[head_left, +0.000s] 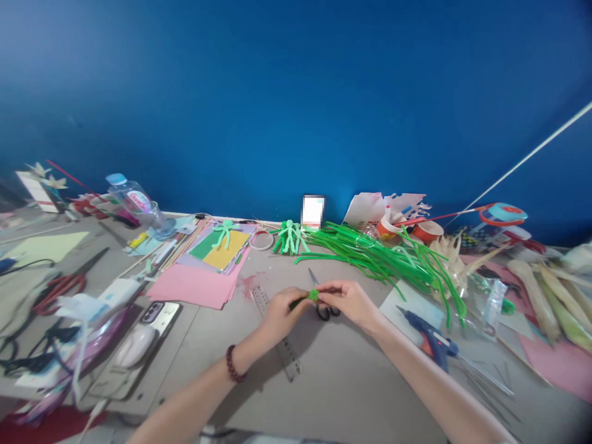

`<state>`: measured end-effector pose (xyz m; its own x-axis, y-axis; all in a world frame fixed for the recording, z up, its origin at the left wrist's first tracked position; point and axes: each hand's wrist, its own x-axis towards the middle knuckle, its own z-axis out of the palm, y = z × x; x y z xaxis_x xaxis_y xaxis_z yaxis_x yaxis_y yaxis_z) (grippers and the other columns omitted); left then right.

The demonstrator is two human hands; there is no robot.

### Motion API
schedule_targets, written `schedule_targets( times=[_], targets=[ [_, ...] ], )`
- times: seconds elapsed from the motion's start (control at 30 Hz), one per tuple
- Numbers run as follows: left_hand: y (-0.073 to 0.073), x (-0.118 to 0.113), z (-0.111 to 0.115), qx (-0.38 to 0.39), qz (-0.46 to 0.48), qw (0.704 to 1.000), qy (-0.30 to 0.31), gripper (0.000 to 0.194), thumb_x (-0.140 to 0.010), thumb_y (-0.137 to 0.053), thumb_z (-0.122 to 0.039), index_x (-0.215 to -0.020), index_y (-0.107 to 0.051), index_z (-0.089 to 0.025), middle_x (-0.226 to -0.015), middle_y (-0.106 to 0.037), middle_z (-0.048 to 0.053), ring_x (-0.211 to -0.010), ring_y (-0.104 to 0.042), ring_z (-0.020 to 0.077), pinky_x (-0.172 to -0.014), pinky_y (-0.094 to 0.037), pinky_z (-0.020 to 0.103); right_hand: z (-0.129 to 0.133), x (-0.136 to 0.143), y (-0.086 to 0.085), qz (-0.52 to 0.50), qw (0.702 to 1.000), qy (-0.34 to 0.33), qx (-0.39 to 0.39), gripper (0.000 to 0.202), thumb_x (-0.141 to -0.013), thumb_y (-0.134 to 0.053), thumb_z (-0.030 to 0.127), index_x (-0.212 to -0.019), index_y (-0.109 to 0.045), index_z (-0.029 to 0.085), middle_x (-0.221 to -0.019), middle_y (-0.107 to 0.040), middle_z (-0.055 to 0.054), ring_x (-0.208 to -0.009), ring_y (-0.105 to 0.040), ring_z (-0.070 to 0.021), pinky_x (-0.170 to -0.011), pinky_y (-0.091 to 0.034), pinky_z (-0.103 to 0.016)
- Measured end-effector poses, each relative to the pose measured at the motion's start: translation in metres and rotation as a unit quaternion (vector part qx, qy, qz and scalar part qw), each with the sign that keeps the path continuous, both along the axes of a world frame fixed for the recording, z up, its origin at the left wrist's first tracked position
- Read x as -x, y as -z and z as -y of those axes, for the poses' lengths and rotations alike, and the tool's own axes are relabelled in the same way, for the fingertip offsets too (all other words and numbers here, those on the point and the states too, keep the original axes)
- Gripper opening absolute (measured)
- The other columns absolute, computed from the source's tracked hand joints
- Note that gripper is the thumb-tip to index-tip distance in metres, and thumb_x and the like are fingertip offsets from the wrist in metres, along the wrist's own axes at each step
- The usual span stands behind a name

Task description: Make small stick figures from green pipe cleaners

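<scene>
Over the middle of the table, my left hand and my right hand meet at a small bright green coil of pipe cleaner. My right fingertips pinch the coil from the right. From the left, my left thumb and fingers close on it and on a thin dark piece I cannot make out. Black-handled scissors lie behind and below the fingers, blade pointing away. Under my left wrist is a clear ruler. Long green pipe cleaners lie in a heap beyond my right hand.
Light green pipe-cleaner figures stand by the blue wall, near a roll of tape. A blue glue gun lies at right. Pink paper, a phone, a white mouse and a bottle are at left.
</scene>
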<state>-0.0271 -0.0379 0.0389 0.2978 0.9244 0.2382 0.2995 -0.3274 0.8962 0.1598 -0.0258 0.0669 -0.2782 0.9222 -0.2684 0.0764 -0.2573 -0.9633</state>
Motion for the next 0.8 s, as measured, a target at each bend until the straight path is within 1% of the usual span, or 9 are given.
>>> schedule_targets(
  times=[0.13,0.2,0.3,0.37,0.43,0.53,0.6,0.67,0.8],
  targets=[
    [0.004,0.003,0.002,-0.068,-0.050,0.996,-0.012,0.024,-0.088,-0.052,-0.035,-0.090,-0.071,-0.021,-0.074,-0.064,0.006,-0.069,-0.057,0.0182,-0.066,-0.042,0.027,0.000,-0.004,0.004,0.048,0.996,-0.030,-0.076,0.037,-0.070,-0.070,0.043,-0.096,-0.073,0.016,-0.083,-0.075,-0.005,-0.077,-0.070,-0.0206,-0.078,-0.055,-0.034],
    [0.007,0.004,0.003,-0.095,-0.075,0.992,-0.023,0.024,-0.089,-0.050,-0.034,-0.091,-0.070,-0.020,-0.074,-0.062,0.006,-0.068,-0.056,0.0178,-0.065,-0.041,0.027,0.001,-0.005,0.003,0.071,0.991,-0.040,-0.108,0.035,-0.073,-0.068,0.040,-0.101,-0.073,0.018,-0.089,-0.075,-0.004,-0.080,-0.069,-0.0205,-0.079,-0.054,-0.033],
    [0.006,0.004,0.002,-0.126,-0.100,0.986,-0.031,0.023,-0.090,-0.049,-0.033,-0.092,-0.069,-0.021,-0.074,-0.061,0.006,-0.068,-0.055,0.0178,-0.064,-0.040,0.027,0.002,-0.006,-0.001,0.102,0.982,-0.044,-0.150,0.034,-0.075,-0.067,0.038,-0.104,-0.073,0.020,-0.091,-0.074,-0.004,-0.075,-0.068,-0.0190,-0.076,-0.054,-0.032],
    [0.002,0.005,0.000,-0.136,-0.098,0.985,-0.025,0.022,-0.089,-0.051,-0.032,-0.093,-0.069,-0.021,-0.075,-0.060,0.006,-0.068,-0.056,0.0178,-0.064,-0.040,0.027,0.001,-0.007,-0.003,0.122,0.977,-0.035,-0.174,0.030,-0.077,-0.065,0.037,-0.099,-0.074,0.020,-0.088,-0.074,-0.005,-0.072,-0.068,-0.0187,-0.074,-0.054,-0.032],
    [-0.003,0.005,-0.002,-0.139,-0.093,0.986,-0.013,0.020,-0.087,-0.055,-0.034,-0.094,-0.069,-0.022,-0.074,-0.060,0.005,-0.067,-0.055,0.0176,-0.064,-0.039,0.026,0.001,-0.008,-0.005,0.123,0.976,-0.020,-0.178,0.026,-0.077,-0.065,0.036,-0.094,-0.075,0.019,-0.086,-0.074,-0.005,-0.074,-0.068,-0.0194,-0.074,-0.054,-0.031],
    [-0.014,0.003,-0.004,-0.150,-0.106,0.983,-0.005,0.020,-0.085,-0.057,-0.036,-0.093,-0.070,-0.022,-0.071,-0.059,0.005,-0.064,-0.055,0.0173,-0.061,-0.039,0.026,-0.001,-0.009,-0.005,0.088,0.985,-0.001,-0.146,0.026,-0.074,-0.067,0.035,-0.092,-0.075,0.018,-0.082,-0.075,-0.005,-0.077,-0.069,-0.0206,-0.075,-0.054,-0.032],
    [-0.021,0.002,-0.007,-0.179,-0.147,0.972,-0.022,0.023,-0.089,-0.051,-0.035,-0.090,-0.070,-0.021,-0.068,-0.059,0.005,-0.061,-0.054,0.0164,-0.058,-0.038,0.025,-0.002,-0.008,-0.006,0.063,0.990,0.006,-0.126,0.028,-0.072,-0.070,0.037,-0.091,-0.075,0.017,-0.081,-0.075,-0.006,-0.077,-0.070,-0.0210,-0.076,-0.055,-0.033],
    [-0.027,0.001,-0.010,-0.226,-0.187,0.955,-0.034,0.026,-0.091,-0.047,-0.034,-0.087,-0.069,-0.020,-0.066,-0.059,0.005,-0.060,-0.054,0.0156,-0.056,-0.037,0.025,-0.006,-0.006,-0.009,0.040,0.992,0.018,-0.120,0.029,-0.069,-0.073,0.038,-0.089,-0.076,0.016,-0.080,-0.075,-0.006,-0.077,-0.070,-0.0217,-0.075,-0.055,-0.034],
    [-0.037,-0.002,-0.022,-0.318,-0.210,0.923,-0.049,0.024,-0.093,-0.045,-0.028,-0.083,-0.065,-0.018,-0.069,-0.061,0.004,-0.062,-0.056,0.0139,-0.055,-0.038,0.023,-0.015,-0.004,-0.019,0.000,0.989,0.062,-0.133,0.028,-0.060,-0.079,0.039,-0.077,-0.076,0.017,-0.076,-0.075,-0.006,-0.071,-0.070,-0.0218,-0.074,-0.056,-0.036]
  ],
)
